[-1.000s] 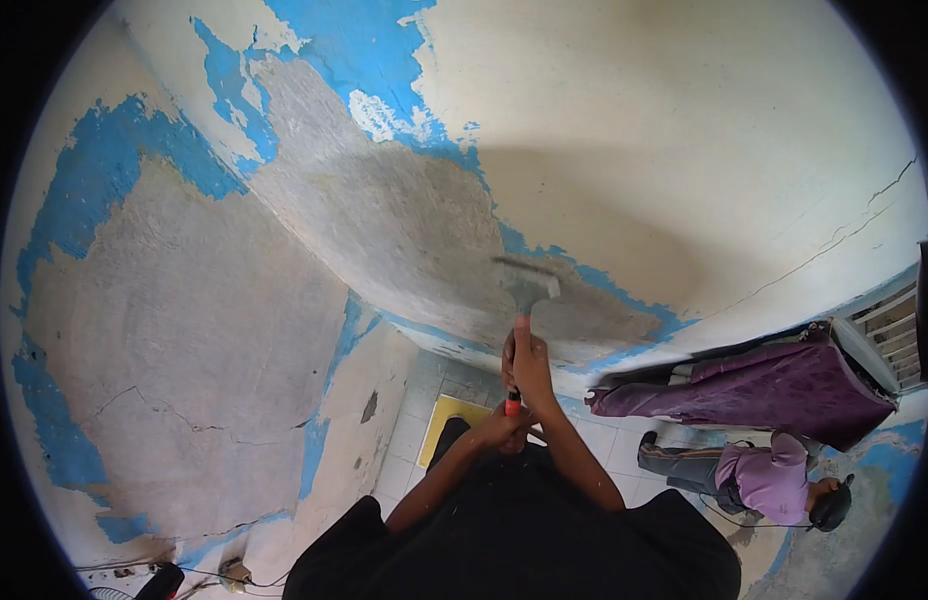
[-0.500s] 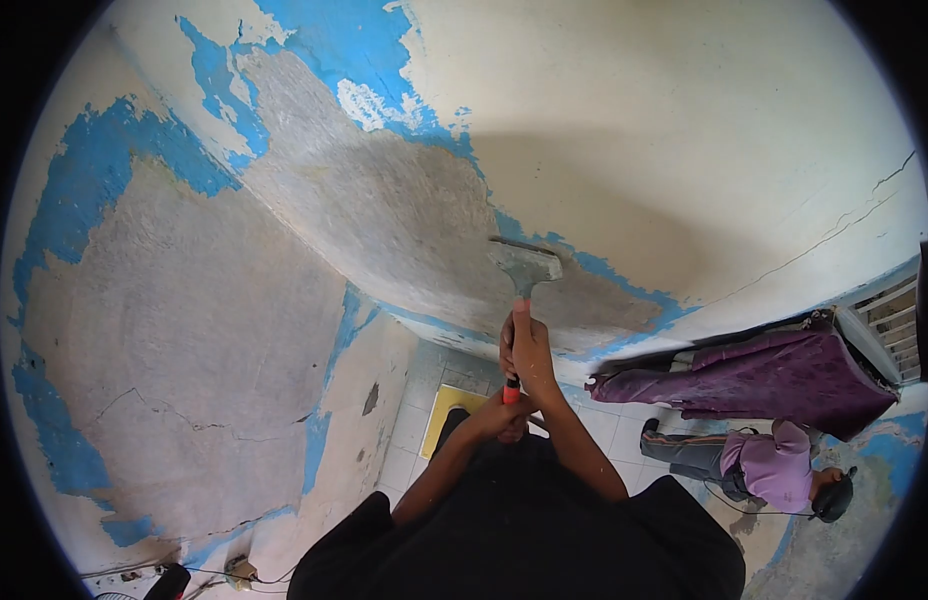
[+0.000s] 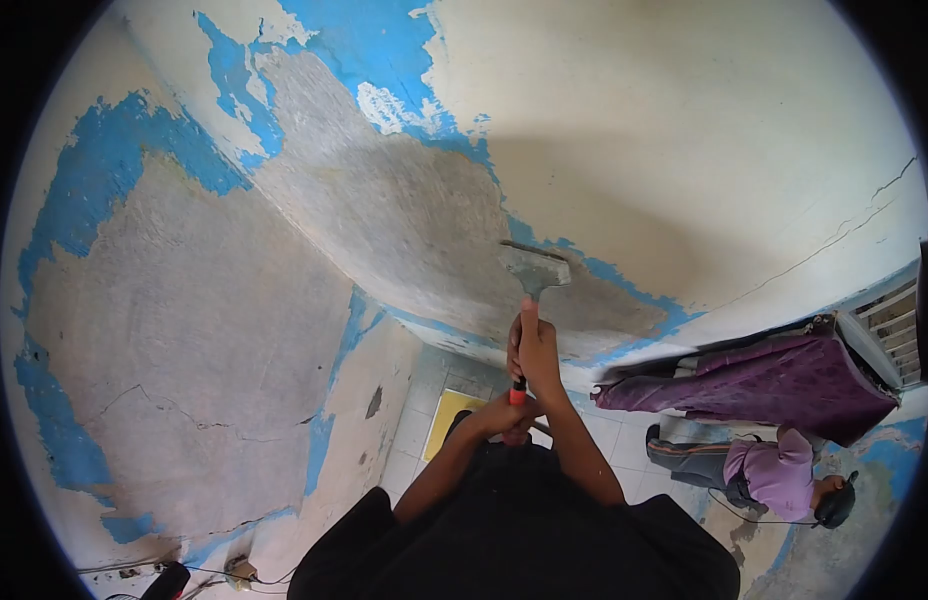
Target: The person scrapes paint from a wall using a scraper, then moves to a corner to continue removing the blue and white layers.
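Note:
A scraper (image 3: 536, 270) with a wide, grey-smeared blade is against the wall, at the lower border of the bare grey patch (image 3: 414, 200) near a strip of blue paint. My right hand (image 3: 534, 350) is wrapped round its handle just below the blade, thumb pointing up along it. Lower down, my left hand (image 3: 504, 415) is closed round the handle near its red and black part (image 3: 518, 392). The handle's far end is partly hidden by my hands and dark shirt.
Another person (image 3: 769, 475) in a pink top stands at the lower right, beside a purple cloth (image 3: 764, 385) draped over something. A slatted window (image 3: 892, 325) is at the right. A yellow board (image 3: 444, 415) lies on the tiled floor. Cables run at the lower left.
The camera view has shifted slightly, so the wall patches appear farther right. The scraper and both my hands also appear slightly farther right, with the grip unchanged.

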`<state>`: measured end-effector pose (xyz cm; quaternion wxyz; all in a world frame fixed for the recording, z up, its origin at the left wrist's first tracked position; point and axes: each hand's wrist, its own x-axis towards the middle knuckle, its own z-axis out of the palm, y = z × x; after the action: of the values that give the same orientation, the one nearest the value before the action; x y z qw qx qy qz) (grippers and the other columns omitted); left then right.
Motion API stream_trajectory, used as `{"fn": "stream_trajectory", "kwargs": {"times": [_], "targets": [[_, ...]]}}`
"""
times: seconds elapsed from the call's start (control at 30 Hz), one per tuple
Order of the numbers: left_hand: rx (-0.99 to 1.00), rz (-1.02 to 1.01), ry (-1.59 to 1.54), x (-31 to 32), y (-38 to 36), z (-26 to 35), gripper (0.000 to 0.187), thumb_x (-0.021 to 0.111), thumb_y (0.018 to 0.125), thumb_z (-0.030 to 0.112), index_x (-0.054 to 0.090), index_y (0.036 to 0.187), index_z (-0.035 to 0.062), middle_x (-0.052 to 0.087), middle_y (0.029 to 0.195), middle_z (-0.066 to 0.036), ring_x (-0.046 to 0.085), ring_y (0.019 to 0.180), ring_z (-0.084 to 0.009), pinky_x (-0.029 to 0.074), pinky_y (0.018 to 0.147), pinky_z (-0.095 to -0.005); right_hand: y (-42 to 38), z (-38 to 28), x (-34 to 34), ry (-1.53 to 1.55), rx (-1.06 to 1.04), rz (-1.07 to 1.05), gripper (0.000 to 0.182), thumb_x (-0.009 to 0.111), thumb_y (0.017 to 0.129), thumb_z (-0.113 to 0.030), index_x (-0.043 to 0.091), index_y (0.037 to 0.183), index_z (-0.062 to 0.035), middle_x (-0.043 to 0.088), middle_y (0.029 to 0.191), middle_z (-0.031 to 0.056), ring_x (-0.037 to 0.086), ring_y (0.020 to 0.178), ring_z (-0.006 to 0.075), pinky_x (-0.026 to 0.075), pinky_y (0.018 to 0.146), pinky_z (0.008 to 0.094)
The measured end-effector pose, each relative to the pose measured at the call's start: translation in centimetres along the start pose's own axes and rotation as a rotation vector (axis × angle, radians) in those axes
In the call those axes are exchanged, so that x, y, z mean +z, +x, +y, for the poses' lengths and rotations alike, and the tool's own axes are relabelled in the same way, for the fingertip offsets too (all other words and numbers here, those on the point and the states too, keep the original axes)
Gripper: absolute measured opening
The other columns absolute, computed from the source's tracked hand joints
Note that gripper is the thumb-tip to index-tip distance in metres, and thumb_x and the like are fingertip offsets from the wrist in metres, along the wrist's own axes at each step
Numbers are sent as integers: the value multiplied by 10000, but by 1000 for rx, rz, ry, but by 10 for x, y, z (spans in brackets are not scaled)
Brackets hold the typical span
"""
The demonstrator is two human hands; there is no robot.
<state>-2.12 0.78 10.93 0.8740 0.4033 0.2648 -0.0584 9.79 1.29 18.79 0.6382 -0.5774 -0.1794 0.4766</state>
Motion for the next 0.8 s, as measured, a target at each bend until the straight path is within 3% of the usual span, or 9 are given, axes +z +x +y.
{"fn": "stream_trajectory", "kwargs": {"times": [0.17,0.4,0.5,0.7,0.8], "targets": [[-16,44,-83,-12,-1,-26,347,629,888,259,455,639,90,418,488,-16,378,354,-118,306,357,-280,3,38,-8,18,7,11,592,419,980,-570,379,638,-89,335,446,-3,328,306,102,267,295,271],[-25,60,68,-15,-9,0,357,632,886,274,464,641,76,432,496,-19,440,378,-122,352,381,-278,2,18,7,19,25,8,585,392,987,-573,377,655,-92,337,459,-1,327,320,96,272,306,264],[-67,23,25,-26,-11,-7,367,628,893,284,466,641,72,447,501,-23,444,384,-122,379,396,-285,7,39,7,21,52,10,624,364,963,-641,369,666,-92,318,461,2,309,336,101,269,327,267],[-12,42,89,-25,-11,7,354,620,906,265,469,656,66,448,501,-22,449,390,-125,404,404,-294,3,11,18,28,4,4,602,363,980,-608,377,674,-89,319,464,2,321,334,103,271,325,267],[-28,13,105,-40,-7,-9,353,619,909,274,466,665,68,450,503,-22,449,391,-128,386,400,-285,5,40,11,46,29,39,617,331,969,-645,363,683,-100,314,472,-1,304,350,99,266,332,263]]}}
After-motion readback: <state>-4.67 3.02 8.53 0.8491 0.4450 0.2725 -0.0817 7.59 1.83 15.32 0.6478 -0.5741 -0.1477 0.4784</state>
